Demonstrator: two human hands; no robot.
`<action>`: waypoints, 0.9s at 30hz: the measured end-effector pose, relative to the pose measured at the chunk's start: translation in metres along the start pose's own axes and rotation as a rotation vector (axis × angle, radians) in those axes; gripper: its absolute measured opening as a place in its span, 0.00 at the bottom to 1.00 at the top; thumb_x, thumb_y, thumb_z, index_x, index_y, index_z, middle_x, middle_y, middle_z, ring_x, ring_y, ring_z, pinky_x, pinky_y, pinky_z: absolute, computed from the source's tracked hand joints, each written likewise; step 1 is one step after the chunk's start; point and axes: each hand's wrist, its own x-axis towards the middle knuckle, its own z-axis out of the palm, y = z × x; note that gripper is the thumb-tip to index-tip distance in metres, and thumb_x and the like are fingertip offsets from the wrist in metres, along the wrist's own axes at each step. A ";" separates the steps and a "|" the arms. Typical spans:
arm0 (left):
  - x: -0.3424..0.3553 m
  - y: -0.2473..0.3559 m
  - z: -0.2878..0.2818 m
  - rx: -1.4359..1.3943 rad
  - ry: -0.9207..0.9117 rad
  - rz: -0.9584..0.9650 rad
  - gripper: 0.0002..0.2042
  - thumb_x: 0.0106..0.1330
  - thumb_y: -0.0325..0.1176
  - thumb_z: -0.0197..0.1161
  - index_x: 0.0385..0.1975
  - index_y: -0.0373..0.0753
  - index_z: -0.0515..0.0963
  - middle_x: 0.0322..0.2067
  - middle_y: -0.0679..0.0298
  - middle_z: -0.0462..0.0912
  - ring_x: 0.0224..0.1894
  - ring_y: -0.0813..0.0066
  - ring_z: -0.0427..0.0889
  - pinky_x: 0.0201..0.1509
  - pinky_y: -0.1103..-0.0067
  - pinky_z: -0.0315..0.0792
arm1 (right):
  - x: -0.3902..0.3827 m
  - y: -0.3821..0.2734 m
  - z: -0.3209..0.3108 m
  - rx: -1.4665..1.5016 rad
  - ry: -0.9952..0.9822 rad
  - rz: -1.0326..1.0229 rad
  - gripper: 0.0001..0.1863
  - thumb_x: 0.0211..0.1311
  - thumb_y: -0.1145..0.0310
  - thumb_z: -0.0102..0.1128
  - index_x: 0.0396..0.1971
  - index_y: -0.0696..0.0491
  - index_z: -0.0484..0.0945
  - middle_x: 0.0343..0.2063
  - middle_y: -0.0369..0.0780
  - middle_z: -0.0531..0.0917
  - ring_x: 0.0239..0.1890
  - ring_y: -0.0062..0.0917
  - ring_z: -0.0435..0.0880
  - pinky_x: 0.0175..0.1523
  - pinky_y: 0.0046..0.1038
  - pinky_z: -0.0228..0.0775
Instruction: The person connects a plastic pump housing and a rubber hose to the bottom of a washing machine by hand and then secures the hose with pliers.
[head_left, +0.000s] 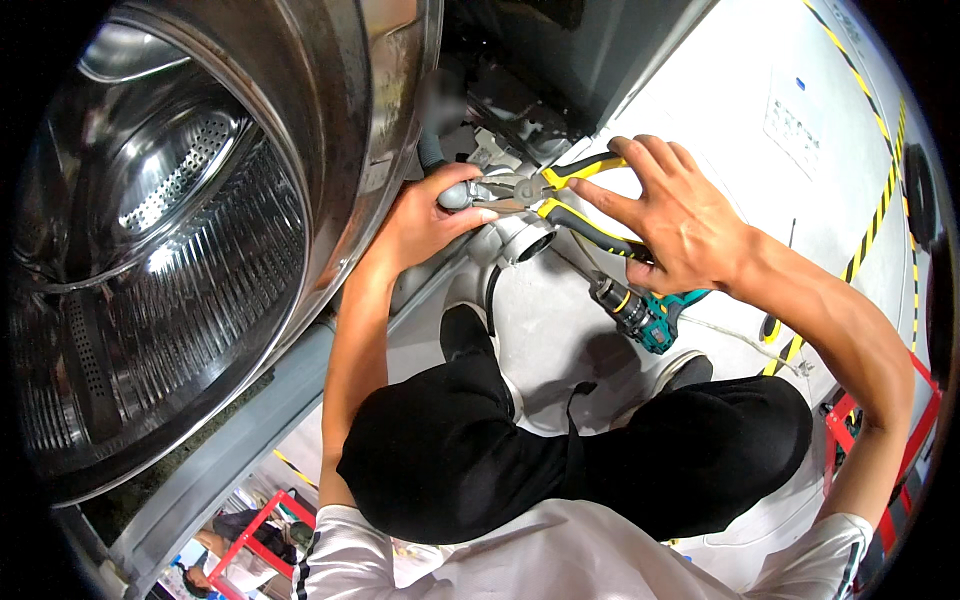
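My right hand [692,215] holds a pair of pliers [528,190] with yellow-and-black handles. The handles are spread wide, with fingers on the upper one and the thumb side by the lower one. The parted jaws point left, on either side of a small grey rounded part [456,196]. Around that part my left hand [425,218] is curled, its thumb and forefinger close to the jaws. Some of its fingers are hidden. Just below the jaws is a white round pipe fitting [527,243] with an open mouth.
A big steel washing machine drum [345,110] fills the left, beside a grey frame rail [240,430]. On the pale floor lie a teal-and-black power drill [645,318] and a yellow-and-black handled tool [770,328]. Red frames [250,543] and another person [225,560] appear behind.
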 end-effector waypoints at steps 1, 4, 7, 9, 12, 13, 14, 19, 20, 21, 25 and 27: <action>0.000 0.001 0.000 0.019 -0.005 -0.003 0.21 0.52 0.32 0.71 0.46 0.34 0.75 0.36 0.66 0.80 0.29 0.87 0.74 0.33 0.86 0.72 | 0.000 0.000 0.005 0.005 0.005 0.006 0.42 0.32 0.57 0.65 0.57 0.44 0.67 0.49 0.53 0.67 0.50 0.42 0.66 0.52 0.38 0.61; -0.001 0.009 -0.002 0.061 -0.017 -0.026 0.21 0.53 0.32 0.71 0.46 0.33 0.75 0.35 0.66 0.80 0.29 0.87 0.75 0.33 0.86 0.72 | -0.001 0.000 0.010 0.016 -0.002 0.038 0.32 0.33 0.58 0.65 0.46 0.51 0.75 0.51 0.55 0.66 0.51 0.43 0.66 0.52 0.39 0.60; -0.001 0.009 -0.001 0.052 -0.026 -0.052 0.21 0.52 0.32 0.71 0.46 0.34 0.75 0.35 0.66 0.80 0.29 0.87 0.75 0.33 0.86 0.72 | 0.000 0.001 0.009 0.001 -0.033 0.052 0.29 0.34 0.57 0.64 0.42 0.54 0.77 0.51 0.56 0.67 0.52 0.42 0.66 0.53 0.39 0.59; -0.001 0.006 -0.001 0.030 -0.025 -0.058 0.22 0.52 0.32 0.72 0.46 0.34 0.75 0.35 0.66 0.80 0.29 0.87 0.75 0.33 0.86 0.72 | 0.003 0.001 0.006 -0.007 -0.068 0.059 0.29 0.34 0.56 0.64 0.41 0.55 0.78 0.51 0.56 0.68 0.52 0.41 0.65 0.53 0.38 0.58; -0.001 0.011 -0.001 0.053 -0.017 -0.043 0.22 0.52 0.33 0.72 0.47 0.34 0.75 0.36 0.66 0.80 0.30 0.86 0.76 0.33 0.86 0.73 | 0.009 -0.001 0.005 -0.029 -0.122 0.053 0.31 0.33 0.55 0.64 0.43 0.53 0.78 0.50 0.55 0.68 0.53 0.40 0.65 0.53 0.37 0.57; 0.000 0.013 -0.001 0.043 -0.020 -0.051 0.23 0.52 0.33 0.72 0.47 0.34 0.75 0.36 0.66 0.80 0.30 0.86 0.76 0.33 0.86 0.73 | 0.012 -0.002 0.007 -0.046 -0.127 0.045 0.31 0.32 0.55 0.64 0.43 0.52 0.78 0.50 0.54 0.68 0.53 0.39 0.65 0.54 0.37 0.57; 0.001 0.015 -0.001 0.033 -0.023 -0.058 0.23 0.52 0.34 0.72 0.47 0.34 0.75 0.36 0.66 0.81 0.30 0.86 0.77 0.33 0.85 0.73 | 0.013 -0.002 0.007 -0.064 -0.133 0.037 0.32 0.32 0.55 0.64 0.44 0.52 0.78 0.50 0.53 0.68 0.53 0.39 0.65 0.54 0.36 0.57; 0.001 0.018 -0.001 0.089 -0.034 -0.089 0.23 0.52 0.36 0.72 0.46 0.34 0.75 0.33 0.65 0.81 0.28 0.86 0.76 0.32 0.85 0.72 | 0.013 -0.003 -0.003 -0.119 -0.060 0.034 0.34 0.29 0.56 0.65 0.47 0.49 0.78 0.45 0.45 0.68 0.51 0.34 0.65 0.52 0.35 0.57; 0.001 0.021 -0.002 0.100 -0.034 -0.087 0.23 0.52 0.36 0.72 0.46 0.34 0.75 0.32 0.65 0.81 0.28 0.86 0.75 0.32 0.85 0.72 | 0.014 -0.005 -0.009 -0.134 -0.065 0.031 0.35 0.29 0.56 0.65 0.47 0.49 0.78 0.44 0.44 0.68 0.51 0.33 0.65 0.52 0.34 0.57; 0.002 0.024 -0.003 0.109 -0.031 -0.079 0.23 0.52 0.37 0.72 0.45 0.34 0.76 0.31 0.64 0.81 0.27 0.86 0.75 0.32 0.85 0.71 | 0.015 -0.007 -0.015 -0.169 -0.073 0.023 0.34 0.29 0.56 0.65 0.47 0.48 0.78 0.43 0.43 0.68 0.51 0.33 0.65 0.52 0.34 0.57; 0.002 0.019 -0.001 0.089 -0.001 0.024 0.22 0.52 0.36 0.72 0.45 0.35 0.76 0.27 0.63 0.81 0.26 0.85 0.74 0.31 0.84 0.71 | 0.020 -0.016 -0.036 -0.324 -0.083 -0.001 0.32 0.30 0.58 0.64 0.46 0.46 0.79 0.43 0.39 0.68 0.50 0.30 0.64 0.52 0.32 0.55; 0.001 0.021 -0.003 0.104 0.010 0.045 0.22 0.52 0.36 0.72 0.45 0.35 0.76 0.26 0.62 0.81 0.26 0.85 0.75 0.31 0.84 0.71 | 0.021 -0.017 -0.040 -0.359 -0.062 -0.020 0.30 0.32 0.59 0.64 0.45 0.46 0.79 0.43 0.38 0.68 0.50 0.29 0.64 0.52 0.32 0.55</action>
